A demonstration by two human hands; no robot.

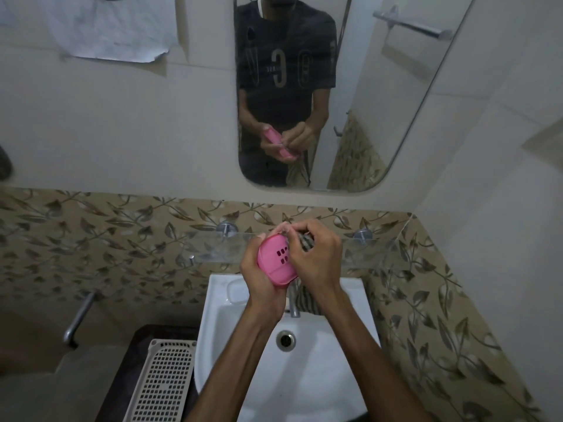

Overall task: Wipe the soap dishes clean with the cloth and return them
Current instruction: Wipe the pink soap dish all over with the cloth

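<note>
In the head view, both hands meet above the back edge of a white sink (335,376), in front of a glass shelf (213,254) fixed to the leaf-patterned tile wall. The left hand (262,281) cups a pink soap dish (274,263) from below and from the left, its fingers curled round the far rim and its palm under the near end. The dish is oval; its long axis runs from lower right, near the tap, up and to the left toward the shelf, and it is tipped so that its slotted underside faces the camera, with a cluster of dark drain slots showing near its right edge. The right hand (316,254) comes over from the right with its fingers bent, clenched on a striped cloth (306,243) pressed against the dish's right edge. More of that striped cloth hangs below the hands, draped beside the chrome tap (294,303) over the basin's rear ledge. The drain (285,339) lies in the basin below the forearms.

A mirror (396,117) above the shelf reflects the person's torso and both hands holding the pink dish, seen there edge-on and slanting. Left of the sink stands a white perforated basket (161,382) on a dark surface, and a metal pipe (77,318) juts from the wall farther left. A sheet of paper (106,28) hangs at upper left.
</note>
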